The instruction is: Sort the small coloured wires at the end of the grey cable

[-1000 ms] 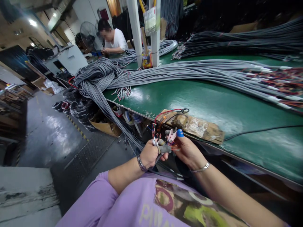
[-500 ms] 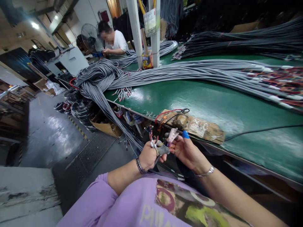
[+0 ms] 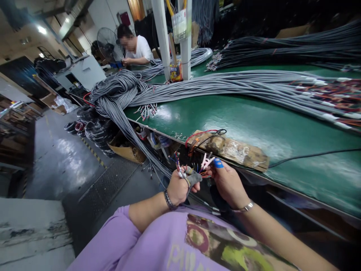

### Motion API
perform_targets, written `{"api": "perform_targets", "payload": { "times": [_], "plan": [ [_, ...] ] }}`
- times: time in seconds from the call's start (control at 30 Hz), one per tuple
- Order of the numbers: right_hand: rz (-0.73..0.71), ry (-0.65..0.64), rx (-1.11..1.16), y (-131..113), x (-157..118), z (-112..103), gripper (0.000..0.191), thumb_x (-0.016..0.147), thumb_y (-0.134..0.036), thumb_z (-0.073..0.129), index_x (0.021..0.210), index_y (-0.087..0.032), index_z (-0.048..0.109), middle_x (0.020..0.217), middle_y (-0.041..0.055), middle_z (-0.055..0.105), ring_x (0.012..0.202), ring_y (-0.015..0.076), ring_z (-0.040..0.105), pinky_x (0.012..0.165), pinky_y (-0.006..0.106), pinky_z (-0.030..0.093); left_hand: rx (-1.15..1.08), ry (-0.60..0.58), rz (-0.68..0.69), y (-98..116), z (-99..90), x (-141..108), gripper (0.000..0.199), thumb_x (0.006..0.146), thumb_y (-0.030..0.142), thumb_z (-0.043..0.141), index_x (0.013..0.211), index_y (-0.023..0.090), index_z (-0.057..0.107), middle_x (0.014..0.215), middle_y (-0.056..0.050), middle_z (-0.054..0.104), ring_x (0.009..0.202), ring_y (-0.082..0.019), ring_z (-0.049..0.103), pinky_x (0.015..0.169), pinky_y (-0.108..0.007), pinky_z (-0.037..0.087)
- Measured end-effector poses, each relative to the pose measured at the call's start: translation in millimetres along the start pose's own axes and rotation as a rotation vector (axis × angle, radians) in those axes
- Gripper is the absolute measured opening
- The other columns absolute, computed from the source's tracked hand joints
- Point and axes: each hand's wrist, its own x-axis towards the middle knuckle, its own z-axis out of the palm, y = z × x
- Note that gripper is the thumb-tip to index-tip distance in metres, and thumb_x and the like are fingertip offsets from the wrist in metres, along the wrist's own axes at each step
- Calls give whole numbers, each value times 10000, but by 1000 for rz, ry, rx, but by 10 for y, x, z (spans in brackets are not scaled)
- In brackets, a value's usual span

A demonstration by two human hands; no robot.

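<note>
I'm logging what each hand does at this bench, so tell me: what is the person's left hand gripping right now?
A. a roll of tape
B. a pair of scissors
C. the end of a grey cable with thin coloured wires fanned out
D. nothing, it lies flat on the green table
C: the left hand is closed around the grey cable end, its thin coloured wires fanning out above the fist.

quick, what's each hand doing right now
Left hand: closed around a grey cable end with splayed coloured wires.
Right hand: pinching those wires' thin tips.
</note>
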Motion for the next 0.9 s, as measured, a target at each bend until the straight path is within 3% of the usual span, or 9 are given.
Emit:
{"api": "perform_targets", "payload": {
  "times": [0.17, 0.27, 0.53, 0.73, 0.9],
  "plan": [
    [174, -167, 165, -52, 60, 69, 446, 750, -645, 629, 818, -208, 687, 716, 45, 671, 638, 188, 595, 606, 333, 497, 25, -1, -5, 13, 33, 34, 441, 592, 505, 775, 545, 133, 543, 437, 7, 530, 365, -66, 447, 377, -186, 344],
    [203, -165, 242, -66, 98, 103, 453, 728, -628, 666, 861, -195, 685, 753, 61, 698, 699, 215, 630, 630, 354, 511, 55, -10, 6, 8, 27, 53, 460, 610, 522, 759, 517, 132, 532, 434, 4, 520, 364, -63, 440, 378, -191, 346],
    [241, -100, 330, -27, 120, 104, 407, 691, -577, 735, 818, -191, 712, 731, 35, 699, 658, 166, 609, 624, 289, 500, 105, -30, 0, -93, -23, 83, 460, 622, 528, 754, 525, 130, 545, 451, -2, 531, 376, -69, 453, 379, -190, 357],
    [238, -157, 312, -62, 64, 109, 432, 746, -632, 644, 830, -213, 704, 712, 27, 669, 616, 160, 579, 580, 288, 493, 114, -43, 6, -60, -19, 54, 465, 623, 539, 755, 545, 134, 538, 453, 5, 528, 382, -67, 452, 381, -186, 353],
    [358, -281, 318, -87, -28, 15, 430, 701, -639, 684, 796, -221, 702, 849, 44, 702, 667, 149, 603, 631, 288, 509, 119, -58, 13, -90, -96, -27, 430, 646, 499, 763, 592, 137, 536, 477, 3, 557, 383, -67, 461, 387, -186, 355]
  ]
}}
